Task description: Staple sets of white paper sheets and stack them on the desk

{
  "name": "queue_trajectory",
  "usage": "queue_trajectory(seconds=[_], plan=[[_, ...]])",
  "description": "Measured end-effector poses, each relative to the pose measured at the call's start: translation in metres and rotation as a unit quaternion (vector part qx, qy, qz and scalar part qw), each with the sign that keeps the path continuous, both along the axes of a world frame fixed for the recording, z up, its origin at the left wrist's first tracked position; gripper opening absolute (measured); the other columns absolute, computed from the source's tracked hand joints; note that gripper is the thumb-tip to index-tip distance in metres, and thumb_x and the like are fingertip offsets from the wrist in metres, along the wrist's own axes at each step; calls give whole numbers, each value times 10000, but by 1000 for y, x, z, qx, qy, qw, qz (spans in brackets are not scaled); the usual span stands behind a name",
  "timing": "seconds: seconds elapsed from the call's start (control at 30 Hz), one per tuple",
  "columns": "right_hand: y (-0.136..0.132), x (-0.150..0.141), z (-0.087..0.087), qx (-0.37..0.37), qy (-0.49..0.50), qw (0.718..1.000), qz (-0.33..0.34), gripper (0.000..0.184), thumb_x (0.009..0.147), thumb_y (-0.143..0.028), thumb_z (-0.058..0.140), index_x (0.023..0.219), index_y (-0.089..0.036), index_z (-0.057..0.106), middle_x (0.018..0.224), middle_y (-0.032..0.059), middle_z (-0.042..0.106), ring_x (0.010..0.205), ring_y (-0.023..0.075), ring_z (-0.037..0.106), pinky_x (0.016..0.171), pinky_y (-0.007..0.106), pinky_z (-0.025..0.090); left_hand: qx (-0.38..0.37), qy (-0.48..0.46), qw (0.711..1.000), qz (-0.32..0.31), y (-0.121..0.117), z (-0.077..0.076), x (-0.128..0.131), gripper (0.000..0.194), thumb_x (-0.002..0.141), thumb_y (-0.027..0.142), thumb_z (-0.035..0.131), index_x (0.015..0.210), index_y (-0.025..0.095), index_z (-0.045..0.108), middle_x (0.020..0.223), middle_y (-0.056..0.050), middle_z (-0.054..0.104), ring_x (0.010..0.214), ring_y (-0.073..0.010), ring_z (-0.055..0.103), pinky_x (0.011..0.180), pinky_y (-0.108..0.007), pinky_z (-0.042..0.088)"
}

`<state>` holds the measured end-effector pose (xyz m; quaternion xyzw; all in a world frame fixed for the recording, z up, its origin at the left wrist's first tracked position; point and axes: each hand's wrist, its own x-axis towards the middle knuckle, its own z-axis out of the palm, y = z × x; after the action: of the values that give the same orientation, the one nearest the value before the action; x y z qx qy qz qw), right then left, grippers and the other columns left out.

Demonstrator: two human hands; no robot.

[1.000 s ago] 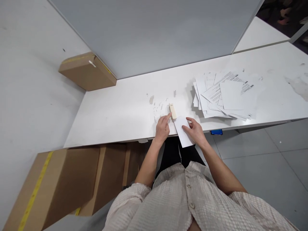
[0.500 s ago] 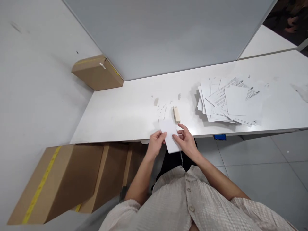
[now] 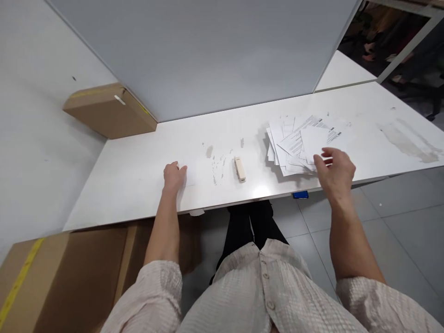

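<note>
My left hand [image 3: 174, 175] rests on the white desk [image 3: 138, 175] left of centre. Its fingers are curled down, and a faint edge of the folded white paper [image 3: 187, 185] shows beside them, hard to tell from the desk. My right hand [image 3: 335, 173] hovers with fingers spread over the near right edge of a loose pile of printed sheets [image 3: 294, 143]. It holds nothing. A small cream stapler [image 3: 239, 169] lies on the desk between my hands, touched by neither.
A grey partition [image 3: 208, 51] stands along the back of the desk. A cardboard box [image 3: 109, 111] sits at the far left corner and larger boxes [image 3: 69, 268] stand on the floor under the desk's left end. A blue tag [image 3: 300, 194] is under the desk's front edge.
Both hands held the folded white paper in front of me. Now my left hand has gone left onto the desk with it and my right hand has let go and moved right to the paper pile.
</note>
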<state>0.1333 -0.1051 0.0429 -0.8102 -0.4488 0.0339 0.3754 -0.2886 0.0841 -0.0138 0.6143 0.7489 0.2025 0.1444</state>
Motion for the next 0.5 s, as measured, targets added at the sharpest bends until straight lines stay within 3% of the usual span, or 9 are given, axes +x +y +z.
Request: queue_trajectory(seconds=[0.1,0.23,0.4,0.5], plan=[[31,26,3,-91,-52,993,-46,587,780,-512,558,1221,-133,477,1136,195,518,1036,337,497,836,541,399,62,43,997,8,-19,-8,14,583,766,330,562,1284,85,449,1229,-241,471,1150,-393,403,940,-552,339],[63,38,6,-226,-29,969,-94,806,597,-531,720,1216,-87,458,1170,273,442,1132,447,388,834,590,349,147,14,989,-17,-51,-19,37,531,802,319,520,1296,132,461,1240,-189,485,1189,-340,388,994,-515,319],[69,42,11,-229,39,969,-85,976,530,-517,747,1324,-88,376,1226,312,374,1011,421,480,732,498,373,219,-25,972,-79,-89,-31,59,430,837,293,490,1244,156,506,1127,-142,558,1132,-261,462,1023,-445,309],[68,46,7,-188,44,980,-55,979,565,-465,737,1372,-87,333,1198,302,433,997,378,497,712,455,370,242,-39,963,-108,-106,-31,69,397,855,292,479,1229,167,518,1100,-133,578,1097,-247,487,1008,-435,325]])
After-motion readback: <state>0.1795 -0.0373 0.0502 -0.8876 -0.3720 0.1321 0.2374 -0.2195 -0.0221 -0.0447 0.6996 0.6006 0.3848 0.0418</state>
